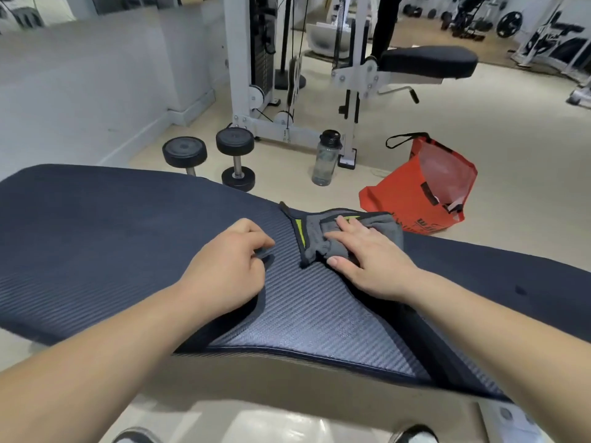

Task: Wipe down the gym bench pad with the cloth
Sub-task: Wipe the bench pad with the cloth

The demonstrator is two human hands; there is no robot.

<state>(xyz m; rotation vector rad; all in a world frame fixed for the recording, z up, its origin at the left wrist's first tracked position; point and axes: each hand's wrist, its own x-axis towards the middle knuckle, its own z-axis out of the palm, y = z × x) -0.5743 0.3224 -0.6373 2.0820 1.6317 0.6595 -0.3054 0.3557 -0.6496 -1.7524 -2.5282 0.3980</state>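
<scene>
A dark ribbed gym bench pad [96,238] runs across the view from left to right. A folded-back flap of it shows a lighter grey ribbed underside [307,318] in the middle. A grey cloth [319,241] with a yellow-green stripe lies bunched on the pad near its far edge. My right hand [367,257] lies flat on the cloth, fingers spread and pressing down. My left hand [230,263] pinches the edge of the folded flap between thumb and fingers, just left of the cloth.
On the floor beyond the pad stand two black dumbbells [236,158], a clear water bottle [327,158] and an orange bag [422,193]. A white cable machine [256,68] with a black seat [428,60] stands behind. My shoes show at the bottom edge.
</scene>
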